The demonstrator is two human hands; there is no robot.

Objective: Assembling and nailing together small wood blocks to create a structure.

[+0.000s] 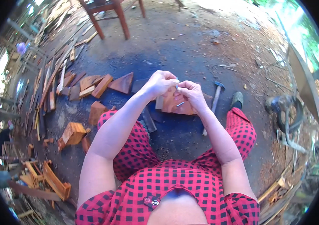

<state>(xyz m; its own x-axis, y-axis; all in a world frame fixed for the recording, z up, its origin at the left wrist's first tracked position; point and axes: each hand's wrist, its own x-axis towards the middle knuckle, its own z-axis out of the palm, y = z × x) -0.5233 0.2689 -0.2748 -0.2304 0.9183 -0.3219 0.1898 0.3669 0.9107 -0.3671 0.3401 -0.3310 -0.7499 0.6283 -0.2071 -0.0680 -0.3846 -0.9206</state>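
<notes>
in the head view, the person sits low over bare dark ground, knees spread in red-and-black checked cloth, both forearms reaching forward. the left hand (159,83) and the right hand (190,93) meet in the middle, fingertips touching, pinched together on a small thin grey metal nail (177,83) held between them; another short grey nail (181,104) shows just below the right hand, seemingly lying on the wood, though that is hard to tell. right under the hands lies a reddish-brown flat wooden block (174,105), on the ground between the knees.

just right of the right hand a hammer with a pale wooden handle and dark metal head (214,102) lies on the ground, head pointing away from the person. beside it a dark green shoe toe (237,99) shows at the end of the right leg.

to the left, well apart from the hands, a scatter of reddish wooden offcuts (92,87) spreads over the ground, among them a triangular brown wooden piece (123,83). nearer the left knee stands a small light-brown wooden box frame (72,134), and another slatted wooden crate (56,182) lies lower left. a red-brown wooden chair (109,13) stands far ahead.
</notes>
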